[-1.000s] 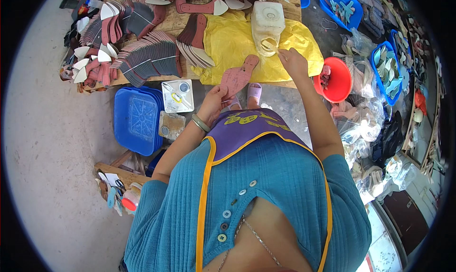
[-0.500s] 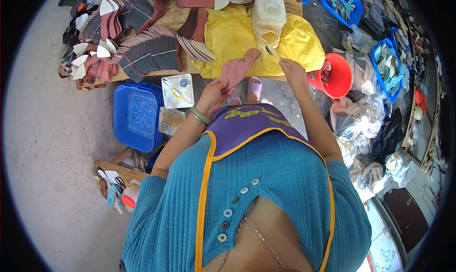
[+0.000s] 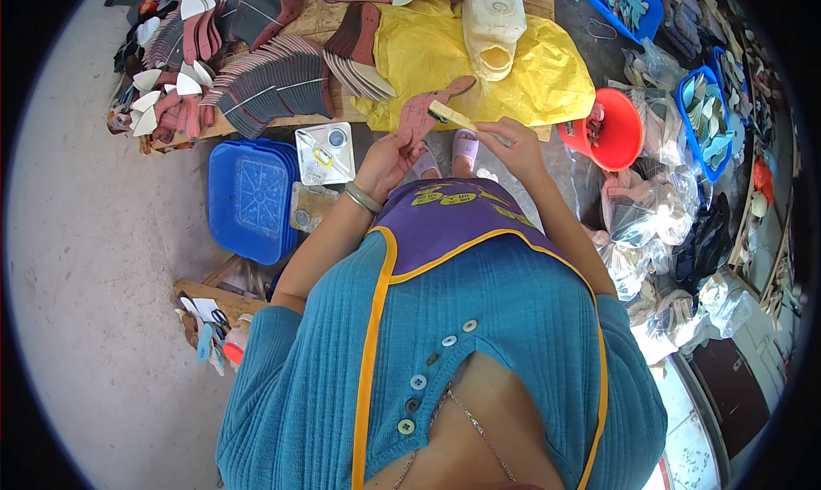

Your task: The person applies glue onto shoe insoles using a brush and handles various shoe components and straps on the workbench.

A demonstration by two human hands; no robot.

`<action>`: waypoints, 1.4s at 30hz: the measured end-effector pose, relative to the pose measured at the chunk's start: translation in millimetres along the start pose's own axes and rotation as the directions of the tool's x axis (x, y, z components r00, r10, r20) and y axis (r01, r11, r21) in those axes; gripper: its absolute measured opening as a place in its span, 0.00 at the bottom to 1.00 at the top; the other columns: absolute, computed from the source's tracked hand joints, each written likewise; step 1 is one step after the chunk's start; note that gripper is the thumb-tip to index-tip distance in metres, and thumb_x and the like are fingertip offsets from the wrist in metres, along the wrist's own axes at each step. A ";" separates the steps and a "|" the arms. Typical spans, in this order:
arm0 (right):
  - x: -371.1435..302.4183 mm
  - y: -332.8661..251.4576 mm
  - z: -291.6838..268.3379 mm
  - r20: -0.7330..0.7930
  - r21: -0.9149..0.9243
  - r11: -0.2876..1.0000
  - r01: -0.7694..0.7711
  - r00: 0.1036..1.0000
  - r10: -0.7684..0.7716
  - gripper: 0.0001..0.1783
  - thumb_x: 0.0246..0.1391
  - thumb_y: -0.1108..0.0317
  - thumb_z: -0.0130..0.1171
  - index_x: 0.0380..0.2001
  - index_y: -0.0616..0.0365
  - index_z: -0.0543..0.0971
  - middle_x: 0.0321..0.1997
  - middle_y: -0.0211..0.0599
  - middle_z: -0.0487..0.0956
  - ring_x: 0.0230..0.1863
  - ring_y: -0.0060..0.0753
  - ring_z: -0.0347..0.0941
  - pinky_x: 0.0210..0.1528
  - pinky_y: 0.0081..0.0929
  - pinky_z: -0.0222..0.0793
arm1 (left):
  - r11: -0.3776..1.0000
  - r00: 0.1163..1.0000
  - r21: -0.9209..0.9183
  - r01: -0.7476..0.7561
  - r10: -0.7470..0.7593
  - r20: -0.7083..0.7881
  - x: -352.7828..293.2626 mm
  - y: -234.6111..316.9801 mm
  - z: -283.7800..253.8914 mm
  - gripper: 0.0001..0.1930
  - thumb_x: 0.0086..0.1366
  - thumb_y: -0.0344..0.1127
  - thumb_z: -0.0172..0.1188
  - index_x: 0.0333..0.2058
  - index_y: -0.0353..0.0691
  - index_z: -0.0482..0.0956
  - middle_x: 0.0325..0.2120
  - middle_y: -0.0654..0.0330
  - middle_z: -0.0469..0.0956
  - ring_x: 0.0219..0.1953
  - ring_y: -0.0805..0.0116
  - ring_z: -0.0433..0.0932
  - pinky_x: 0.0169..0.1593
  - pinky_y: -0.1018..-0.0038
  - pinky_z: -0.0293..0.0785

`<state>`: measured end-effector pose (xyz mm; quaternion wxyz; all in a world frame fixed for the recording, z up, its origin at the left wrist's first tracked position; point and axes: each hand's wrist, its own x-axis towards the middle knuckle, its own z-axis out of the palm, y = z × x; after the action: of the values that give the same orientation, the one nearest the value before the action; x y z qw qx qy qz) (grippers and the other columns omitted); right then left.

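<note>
your left hand (image 3: 386, 162) clamps the red sole (image 3: 416, 116), long axis slanting up-right; your right hand (image 3: 516, 150) pinches the brush (image 3: 456, 117), head pointing left toward it.

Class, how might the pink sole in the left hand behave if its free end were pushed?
The pink sole seems fairly stiff, extending past the left hand without folding over. Looking thin, it is probably light.

The fisheye looks down from the head.
</note>
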<state>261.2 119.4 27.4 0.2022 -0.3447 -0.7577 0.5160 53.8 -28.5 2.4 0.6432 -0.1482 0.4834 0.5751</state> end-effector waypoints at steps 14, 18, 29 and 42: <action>27.2 75.5 3.5 -0.121 -0.065 0.985 -0.158 0.981 0.149 0.11 0.49 0.62 0.62 0.35 0.53 0.83 0.28 0.36 0.79 0.31 0.28 0.76 0.35 0.22 0.69 | 0.978 0.988 -0.141 0.152 -0.149 0.033 21.6 1.1 -35.4 0.07 0.67 0.34 0.50 0.34 0.35 0.70 0.25 0.63 0.71 0.24 0.76 0.68 0.25 0.84 0.67; 39.4 94.5 -4.3 -0.165 -0.132 0.971 -0.197 0.971 0.175 0.13 0.49 0.59 0.61 0.36 0.52 0.83 0.34 0.40 0.81 0.36 0.35 0.77 0.40 0.25 0.71 | 0.982 0.988 -0.123 0.145 -0.151 -0.040 27.9 15.8 -43.0 0.08 0.67 0.36 0.50 0.32 0.38 0.70 0.22 0.64 0.70 0.20 0.78 0.65 0.22 0.85 0.63; 67.0 96.5 -1.8 -0.038 -0.420 0.890 -0.176 0.984 0.177 0.15 0.50 0.53 0.57 0.36 0.47 0.83 0.36 0.41 0.80 0.38 0.41 0.77 0.41 0.32 0.71 | 0.492 0.890 0.786 -0.374 0.429 0.154 28.7 46.5 -25.8 0.12 0.63 0.36 0.55 0.41 0.34 0.74 0.26 0.63 0.75 0.26 0.76 0.71 0.31 0.80 0.68; 45.2 9.8 -2.9 0.164 -0.101 0.940 -0.325 0.927 0.337 0.15 0.48 0.57 0.61 0.35 0.55 0.83 0.27 0.36 0.81 0.28 0.24 0.76 0.33 0.22 0.70 | 0.057 0.721 0.909 -0.412 0.630 0.288 6.2 34.9 0.7 0.12 0.61 0.35 0.57 0.40 0.34 0.74 0.31 0.49 0.79 0.34 0.55 0.78 0.38 0.68 0.72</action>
<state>235.4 156.5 17.3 0.0309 -0.4268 -0.7218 0.5439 22.5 -14.0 10.6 0.2973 0.3900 0.7977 0.3509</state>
